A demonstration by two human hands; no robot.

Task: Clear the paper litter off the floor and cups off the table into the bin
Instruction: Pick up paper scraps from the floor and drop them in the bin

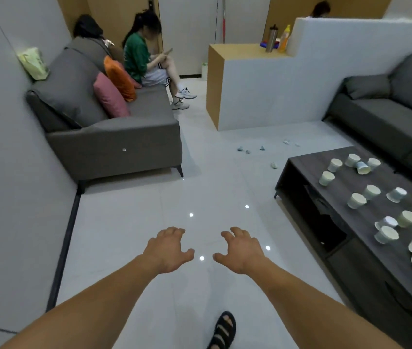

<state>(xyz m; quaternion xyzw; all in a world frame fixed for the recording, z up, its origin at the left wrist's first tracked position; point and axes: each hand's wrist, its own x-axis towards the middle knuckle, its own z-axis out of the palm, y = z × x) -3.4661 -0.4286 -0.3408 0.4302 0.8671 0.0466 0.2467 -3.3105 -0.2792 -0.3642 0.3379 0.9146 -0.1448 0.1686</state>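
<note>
step: start, nothing gathered yet | left hand (168, 250), right hand (240, 250): empty, fingers spread and loosely bent | paper scraps (247, 149): on floor (149, 197) past table (308, 163) | cups (371, 191): scattered on table, some tipped | next: probably walk to scraps, stoop, pinch up (bin unclear; maybe pale container (204, 70) by far counter)

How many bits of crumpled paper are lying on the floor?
6 pale crumpled paper scraps on the white tiled floor: three clustered below the white partition wall, two to their right, one nearer the dark wooden coffee table. The table may hide more.
</note>
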